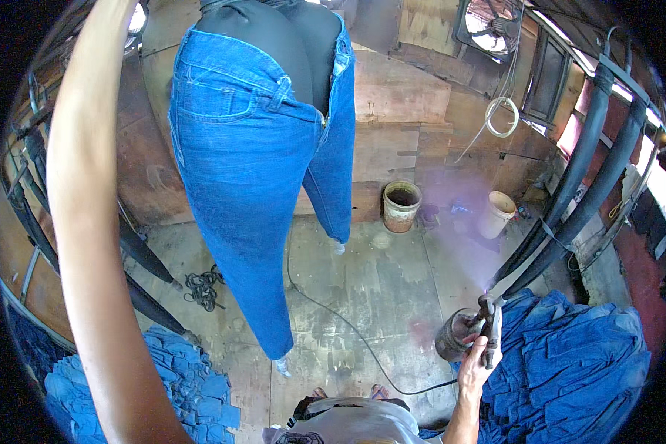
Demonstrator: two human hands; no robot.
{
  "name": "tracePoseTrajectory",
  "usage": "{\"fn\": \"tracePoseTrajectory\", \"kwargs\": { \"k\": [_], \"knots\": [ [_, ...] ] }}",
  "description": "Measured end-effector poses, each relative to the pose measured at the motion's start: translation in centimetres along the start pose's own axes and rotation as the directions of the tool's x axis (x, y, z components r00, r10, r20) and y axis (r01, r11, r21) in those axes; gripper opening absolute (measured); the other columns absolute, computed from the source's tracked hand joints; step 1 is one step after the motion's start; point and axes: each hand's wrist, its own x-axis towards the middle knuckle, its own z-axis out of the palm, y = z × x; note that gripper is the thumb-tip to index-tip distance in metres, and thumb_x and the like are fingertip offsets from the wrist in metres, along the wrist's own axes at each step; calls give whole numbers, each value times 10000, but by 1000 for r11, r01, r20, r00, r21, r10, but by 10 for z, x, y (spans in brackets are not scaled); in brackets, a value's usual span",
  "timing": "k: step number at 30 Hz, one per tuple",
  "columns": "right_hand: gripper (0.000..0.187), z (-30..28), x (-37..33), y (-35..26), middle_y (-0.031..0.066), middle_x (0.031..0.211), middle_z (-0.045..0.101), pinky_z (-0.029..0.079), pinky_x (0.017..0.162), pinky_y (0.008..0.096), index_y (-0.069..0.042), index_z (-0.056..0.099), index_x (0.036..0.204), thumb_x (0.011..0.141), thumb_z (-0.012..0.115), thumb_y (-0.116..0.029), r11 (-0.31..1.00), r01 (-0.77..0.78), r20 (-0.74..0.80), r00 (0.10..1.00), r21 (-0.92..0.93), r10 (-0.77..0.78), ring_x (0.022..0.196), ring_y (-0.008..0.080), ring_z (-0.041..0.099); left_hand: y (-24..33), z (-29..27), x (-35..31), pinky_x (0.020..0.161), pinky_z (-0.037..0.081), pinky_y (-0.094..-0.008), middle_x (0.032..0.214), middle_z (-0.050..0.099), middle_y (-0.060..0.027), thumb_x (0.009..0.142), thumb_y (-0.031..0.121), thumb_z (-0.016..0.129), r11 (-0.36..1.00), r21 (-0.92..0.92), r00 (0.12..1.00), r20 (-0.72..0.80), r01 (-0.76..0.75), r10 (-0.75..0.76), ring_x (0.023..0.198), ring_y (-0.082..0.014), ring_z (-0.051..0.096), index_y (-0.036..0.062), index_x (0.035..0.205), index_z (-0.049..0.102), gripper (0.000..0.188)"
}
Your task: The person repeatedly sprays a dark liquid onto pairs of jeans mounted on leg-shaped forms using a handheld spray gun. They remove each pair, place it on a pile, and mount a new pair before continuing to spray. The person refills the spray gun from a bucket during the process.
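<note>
A spray gun point(490, 325) with a dark round cup point(457, 334) is in my right hand point(475, 364), its fingers wrapped round the handle. Purple mist point(459, 229) fans out from its nozzle toward the far wall, to the right of the jeans. Blue jeans point(237, 170) hang in front of me, open at the fly, on a black leg-shaped form point(255, 41). My left forearm point(89, 185) reaches up along the left side and leaves the picture at the top, so that hand is hidden.
Heaps of denim lie at the right point(570, 370) and left point(177, 377). Two buckets, one grimy point(401, 214) and one pale point(497, 214), stand by the far wall. A dark hose point(348, 325) crosses the floor. Black padded tubes point(584, 170) slant down at both sides.
</note>
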Motion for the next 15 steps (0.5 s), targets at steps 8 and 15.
{"fn": "tracePoseTrajectory", "kwargs": {
  "k": [8,15],
  "knots": [
    [704,-3,14,-18,109,970,722,499,734,302,-12,438,1511,1024,522,-513,974,4,65,998,-227,11,798,118,629,-63,-18,-189,1019,475,-387,1255,639,-262,838,628,715,302,862,909,350,-407,228,1153,-313,637,-96,1395,479,943],
    [539,62,7,-17,76,911,721,509,853,308,-62,522,1470,977,614,-261,958,-254,284,916,-134,283,824,138,632,-57,-45,-180,1191,300,-404,1495,455,-294,767,754,684,438,874,956,277,-210,-93,1413,-352,435,-80,1546,282,1210]
  ]
}}
